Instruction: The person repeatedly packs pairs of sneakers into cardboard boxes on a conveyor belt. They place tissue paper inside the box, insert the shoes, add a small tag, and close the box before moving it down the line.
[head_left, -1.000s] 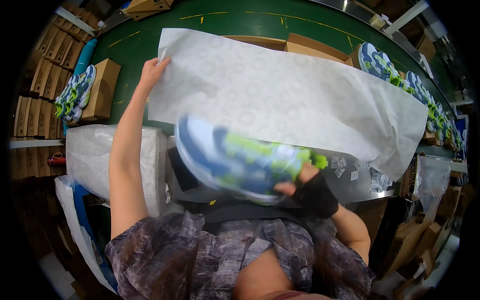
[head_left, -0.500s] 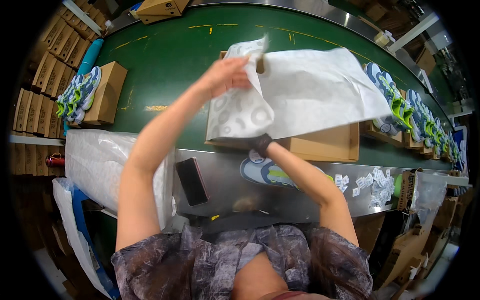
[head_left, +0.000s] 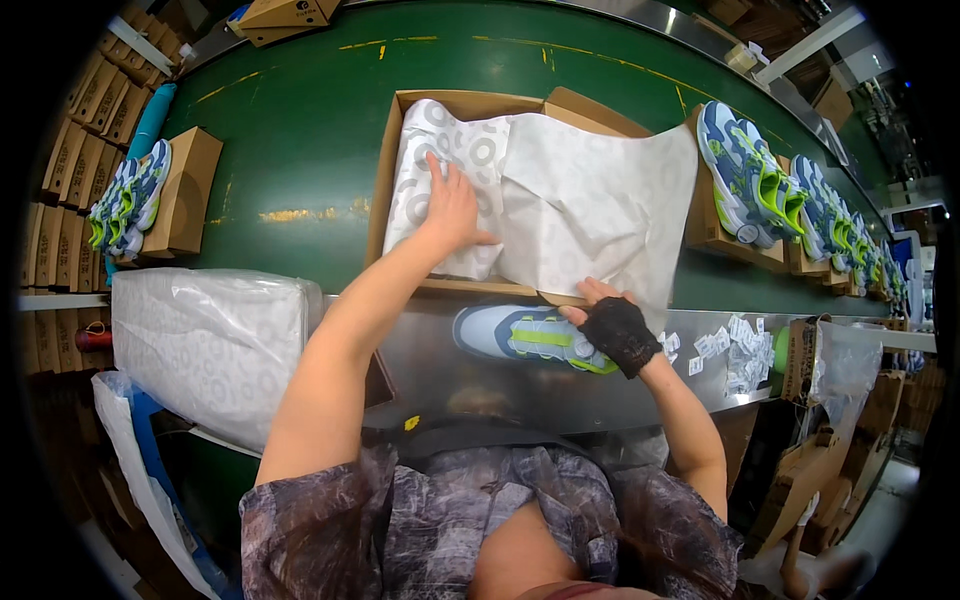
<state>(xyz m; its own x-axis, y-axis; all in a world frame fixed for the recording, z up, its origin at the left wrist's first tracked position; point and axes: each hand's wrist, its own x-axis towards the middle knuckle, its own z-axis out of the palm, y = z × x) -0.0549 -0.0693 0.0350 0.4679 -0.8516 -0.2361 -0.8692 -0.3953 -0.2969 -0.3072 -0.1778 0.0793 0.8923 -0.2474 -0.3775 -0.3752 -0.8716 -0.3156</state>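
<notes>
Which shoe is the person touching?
The blue and green shoe lying on the shiny metal ledge, just under the open box. The right hand rests on it. The other shoes sit on boxes farther along the belt, untouched.

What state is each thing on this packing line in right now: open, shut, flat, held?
cardboard box: open, lined with paper
tissue paper: spread in the box, draped over its right side
left hand: flat, pressing the paper down
right hand: gloved, on the shoe
shoe: lying on its side on the metal ledge
paper stack: wrapped, lying flat
</notes>
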